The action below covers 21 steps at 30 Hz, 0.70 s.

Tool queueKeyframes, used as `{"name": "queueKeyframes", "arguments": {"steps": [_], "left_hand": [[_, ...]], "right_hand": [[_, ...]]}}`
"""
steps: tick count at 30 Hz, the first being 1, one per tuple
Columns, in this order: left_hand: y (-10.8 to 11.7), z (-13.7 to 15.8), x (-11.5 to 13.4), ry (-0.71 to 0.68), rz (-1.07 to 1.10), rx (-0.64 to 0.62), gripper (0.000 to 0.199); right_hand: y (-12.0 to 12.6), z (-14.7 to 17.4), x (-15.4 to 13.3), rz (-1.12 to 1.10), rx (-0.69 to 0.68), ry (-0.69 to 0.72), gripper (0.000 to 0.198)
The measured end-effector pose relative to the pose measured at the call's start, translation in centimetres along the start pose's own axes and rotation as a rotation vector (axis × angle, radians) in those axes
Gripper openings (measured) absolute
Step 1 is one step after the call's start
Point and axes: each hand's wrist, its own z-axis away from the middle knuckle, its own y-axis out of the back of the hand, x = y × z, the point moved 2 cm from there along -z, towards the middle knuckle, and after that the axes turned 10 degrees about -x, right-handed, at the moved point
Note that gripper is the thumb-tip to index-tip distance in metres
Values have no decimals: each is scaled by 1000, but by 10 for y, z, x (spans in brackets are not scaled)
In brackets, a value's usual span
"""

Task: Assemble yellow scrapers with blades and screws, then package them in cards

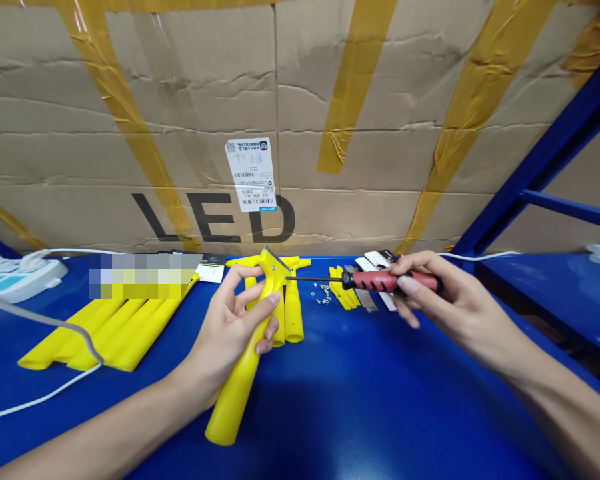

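Note:
My left hand (243, 313) is closed around a yellow scraper (235, 400), its wide head up and its round handle slanting down toward me. A thin metal blade edge shows at the head's top. In my right hand (445, 300) is a screwdriver (375, 281) with a red and black handle, held nearly level. Its shaft points left, and the tip is at the right side of the scraper head; whether it touches cannot be made out. Behind my left hand lie more yellow scraper handles (294, 313). Small screws and nuts (323, 293) are scattered right of them.
Several yellow scrapers (125, 327) lie left on the blue table (380, 413), crossed by a white cable (45, 398). Small yellow plates (343, 290) and packaged blades (380, 260) lie back right. A power strip (25, 273) sits far left. A large cardboard box (340, 207) stands behind.

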Motion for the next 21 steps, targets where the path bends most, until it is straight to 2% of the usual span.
{"name": "queueKeyframes", "arguments": {"steps": [3, 8, 10, 13, 17, 21], "left_hand": [[0, 0, 0, 16, 0, -6, 48], [4, -3, 0, -6, 7, -6, 49], [4, -3, -1, 1, 8, -17, 48], [3, -3, -2, 27, 1, -34, 47], [3, -2, -3, 43, 3, -8, 48], [1, -2, -4, 75, 24, -34, 48]], "right_hand": [[-1, 0, 2, 37, 89, -75, 35], [-6, -1, -1, 18, 1, 22, 36], [-5, -2, 1, 27, 65, -9, 30], [-4, -2, 4, 55, 156, -81, 34], [-3, -3, 2, 45, 39, 15, 34], [-1, -2, 2, 56, 119, -36, 30]]}}
